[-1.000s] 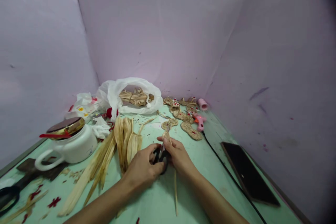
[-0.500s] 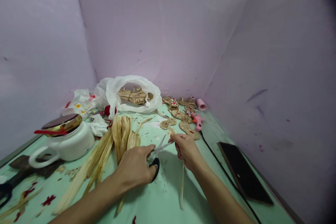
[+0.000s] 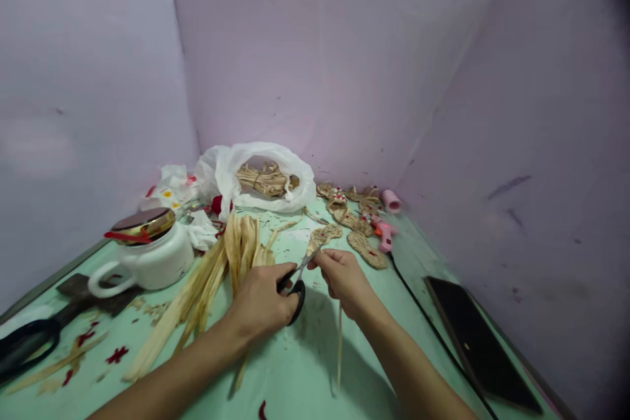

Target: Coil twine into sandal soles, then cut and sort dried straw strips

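Observation:
My left hand (image 3: 259, 304) is closed around the black handles of a pair of scissors (image 3: 294, 279), blades pointing up and to the right. My right hand (image 3: 343, 277) pinches a dried straw strip (image 3: 339, 348) that hangs down over the green table (image 3: 295, 374); the strip's top end meets the scissor blades. Both hands are just in front of a fan of dried husk strips (image 3: 216, 275).
A white pot with a gold lid (image 3: 147, 256) stands at left. A white plastic bag of straw (image 3: 260, 177) sits at the back. Woven straw pieces (image 3: 367, 249), a pink glue gun (image 3: 384, 234) with black cord and a dark phone (image 3: 485, 348) lie at right. Purple walls enclose the table.
The scissors, held shut between both hands a second ago, opened and now close on the strip's top. My right hand has drawn slightly right with the strip.

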The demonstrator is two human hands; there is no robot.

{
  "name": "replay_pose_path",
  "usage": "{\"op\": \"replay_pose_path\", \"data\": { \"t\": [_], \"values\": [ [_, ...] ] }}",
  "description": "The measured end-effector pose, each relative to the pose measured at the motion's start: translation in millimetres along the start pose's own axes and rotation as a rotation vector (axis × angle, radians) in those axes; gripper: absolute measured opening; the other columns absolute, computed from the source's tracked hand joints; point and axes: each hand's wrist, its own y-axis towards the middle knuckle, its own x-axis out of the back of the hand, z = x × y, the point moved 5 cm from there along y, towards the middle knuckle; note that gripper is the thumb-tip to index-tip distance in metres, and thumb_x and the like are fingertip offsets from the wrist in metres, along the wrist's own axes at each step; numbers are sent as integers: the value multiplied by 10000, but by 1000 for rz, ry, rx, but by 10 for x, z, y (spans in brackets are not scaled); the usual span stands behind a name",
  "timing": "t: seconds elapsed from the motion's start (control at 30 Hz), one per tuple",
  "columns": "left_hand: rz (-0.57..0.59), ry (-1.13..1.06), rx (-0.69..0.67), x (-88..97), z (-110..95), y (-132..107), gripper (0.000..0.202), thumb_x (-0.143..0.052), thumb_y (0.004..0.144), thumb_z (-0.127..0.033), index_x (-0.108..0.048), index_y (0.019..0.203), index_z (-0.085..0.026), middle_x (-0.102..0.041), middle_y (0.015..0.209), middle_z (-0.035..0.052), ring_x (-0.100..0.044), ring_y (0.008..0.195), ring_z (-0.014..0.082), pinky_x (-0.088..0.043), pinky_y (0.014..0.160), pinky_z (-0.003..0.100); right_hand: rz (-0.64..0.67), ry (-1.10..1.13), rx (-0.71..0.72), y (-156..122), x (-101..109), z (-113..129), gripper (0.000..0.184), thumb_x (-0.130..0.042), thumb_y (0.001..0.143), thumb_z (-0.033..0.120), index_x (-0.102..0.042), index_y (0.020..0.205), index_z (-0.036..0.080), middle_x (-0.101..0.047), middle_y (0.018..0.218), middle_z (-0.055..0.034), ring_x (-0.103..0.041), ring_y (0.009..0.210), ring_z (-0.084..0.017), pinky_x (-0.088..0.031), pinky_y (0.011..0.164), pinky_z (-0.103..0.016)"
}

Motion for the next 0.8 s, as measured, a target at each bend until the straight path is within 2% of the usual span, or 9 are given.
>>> {"op": "replay_pose_path", "data": {
  "t": [0.1,0.2,0.33,0.47,0.57,0.63,0.7,0.8],
  "values": [
    [-121,-30,34,185,54,-32,233,-498,675,-223,-670,816,-154,-605,625,-7,-517,580,121,-364,549,200,-23,-207,146,114,-118,266,205,-493,635,263,-531,461,162,-243,338,87,-200,341,-51,-139,369,-216],
    [-202,-40,65,355,156,-71,267,-501,678,-221,-675,869,-155,-632,659,1,-552,609,135,-399,585,210,-37,-379,251,201,-274,455,230,-487,625,272,-501,420,168,-278,341,65,-246,354,-67,-140,375,-229],
    [-246,-157,69,441,287,-84,310,-492,700,-223,-664,949,-157,-651,696,4,-583,648,147,-430,614,218,0,-381,290,247,-514,504,275,-460,657,312,-479,421,173,-270,354,60,-252,364,-73,-161,383,-230],
    [-302,-214,72,529,377,-47,273,-513,663,-195,-684,868,-137,-642,637,11,-585,648,158,-445,618,223,9,-404,323,287,-641,526,271,-434,677,307,-462,441,177,-268,380,59,-259,374,-77,-174,391,-229],
    [-294,-178,79,623,423,-16,241,-531,611,-160,-695,786,-138,-626,593,3,-584,652,164,-448,619,224,25,-553,468,322,-666,650,274,-437,687,301,-436,442,179,-253,402,56,-260,401,-80,-152,406,-234],
    [-291,-188,62,669,437,-6,242,-526,601,-151,-695,774,-140,-618,588,-5,-582,649,160,-445,606,216,105,-607,539,342,-694,725,253,-436,690,282,-455,461,176,-256,414,57,-261,413,-79,-153,414,-231],
    [-304,-220,37,691,441,-3,246,-517,615,-156,-694,784,-138,-611,588,-10,-578,638,153,-439,588,208,187,-579,524,365,-720,761,247,-434,697,289,-487,487,171,-266,419,60,-259,414,-77,-167,418,-225],
    [-328,-267,9,702,446,-6,235,-510,629,-156,-692,775,-133,-600,578,-10,-565,614,143,-431,563,201,214,-488,458,405,-738,772,271,-435,707,324,-502,497,166,-276,420,64,-257,412,-75,-183,418,-219]
  ]
}}
